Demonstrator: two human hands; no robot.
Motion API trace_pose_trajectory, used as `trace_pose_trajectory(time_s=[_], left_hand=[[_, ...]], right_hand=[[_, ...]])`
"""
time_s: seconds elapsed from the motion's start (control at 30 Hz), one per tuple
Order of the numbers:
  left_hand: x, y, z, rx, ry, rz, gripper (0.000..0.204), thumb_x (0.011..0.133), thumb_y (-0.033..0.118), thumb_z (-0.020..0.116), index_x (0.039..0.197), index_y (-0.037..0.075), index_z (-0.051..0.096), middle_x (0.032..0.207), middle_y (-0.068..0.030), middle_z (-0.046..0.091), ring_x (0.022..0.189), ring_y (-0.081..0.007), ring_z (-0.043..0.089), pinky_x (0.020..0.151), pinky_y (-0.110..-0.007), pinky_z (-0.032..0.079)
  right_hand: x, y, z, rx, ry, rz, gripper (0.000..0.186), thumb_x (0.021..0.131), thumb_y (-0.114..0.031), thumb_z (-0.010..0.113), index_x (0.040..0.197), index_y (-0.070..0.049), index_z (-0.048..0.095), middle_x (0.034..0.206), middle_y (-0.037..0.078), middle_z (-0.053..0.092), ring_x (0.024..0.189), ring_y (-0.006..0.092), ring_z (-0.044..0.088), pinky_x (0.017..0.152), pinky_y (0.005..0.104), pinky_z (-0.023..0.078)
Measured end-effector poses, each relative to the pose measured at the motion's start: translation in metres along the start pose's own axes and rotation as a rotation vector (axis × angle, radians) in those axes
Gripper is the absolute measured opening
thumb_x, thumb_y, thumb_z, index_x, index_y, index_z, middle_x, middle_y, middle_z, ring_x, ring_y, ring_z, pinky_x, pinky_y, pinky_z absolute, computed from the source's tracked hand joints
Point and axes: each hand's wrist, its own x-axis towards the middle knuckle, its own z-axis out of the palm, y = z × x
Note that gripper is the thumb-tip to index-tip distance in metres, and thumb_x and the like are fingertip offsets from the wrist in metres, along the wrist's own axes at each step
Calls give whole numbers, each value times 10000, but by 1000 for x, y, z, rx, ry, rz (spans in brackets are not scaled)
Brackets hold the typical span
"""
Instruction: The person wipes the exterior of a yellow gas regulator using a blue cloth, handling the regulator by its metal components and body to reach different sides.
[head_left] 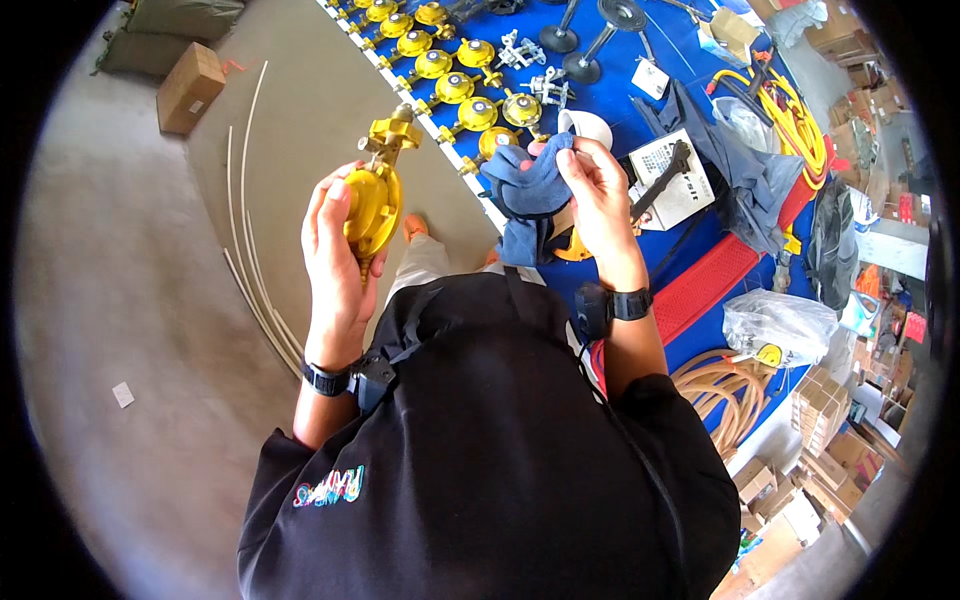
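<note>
My left hand is wrapped round a yellow gas regulator, held up over the floor left of the table with its brass-coloured fitting at the top. In my right hand a blue-grey cloth is pinched between thumb and fingers, its lower part bunched over the table's near edge. A white rounded thing shows just behind that hand; its kind is hard to tell. More yellow regulators stand in rows along the table's left side, the closest ones just beyond the cloth.
The blue-covered table also bears silver metal clamps, black round-based parts, a white box, dark cloth, yellow hose, a red mat and coiled tan hose. A carton and thin white strips lie on the floor.
</note>
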Motion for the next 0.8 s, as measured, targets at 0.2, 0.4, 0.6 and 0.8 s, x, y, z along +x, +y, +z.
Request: trace_pose_trajectory(time_s=[0.2, 0.4, 0.6, 0.8], left_hand=[[-1, 7, 13, -11, -83, -47, 433, 1020, 411, 401, 1256, 78, 544, 1168, -163, 653, 487, -59, 352, 422, -186, 291], [-3, -6, 15, -17, -84, -73, 436, 1022, 408, 400, 1253, 68, 548, 1174, -163, 649, 484, -58, 343, 421, -188, 290], [-2, -6, 22, -32, -77, -87, 434, 1026, 417, 419, 1229, 63, 566, 1150, -162, 660, 484, -55, 349, 424, -189, 292], [-3, -8, 28, -35, -57, -101, 437, 1025, 421, 426, 1226, 61, 574, 1137, -153, 668, 483, -56, 348, 429, -194, 289]], right_hand=[[-3, 25, -6, 39, 45, 48, 196, 977, -53, 619, 1145, 35, 571, 1055, 171, 725, 857, 185, 713, 773, 300, 580], [-3, 33, -7, 65, 94, 46, 180, 947, -11, 648, 1122, -11, 605, 1045, 165, 720, 849, 200, 710, 798, 282, 557], [-1, 52, -10, 174, 182, -32, 166, 914, 30, 667, 1072, 14, 621, 956, 146, 718, 852, 203, 712, 785, 304, 569], [-5, 63, -14, 391, 289, 253, 137, 907, 11, 679, 1035, -20, 640, 1013, 135, 712, 908, 218, 707, 824, 300, 556]])
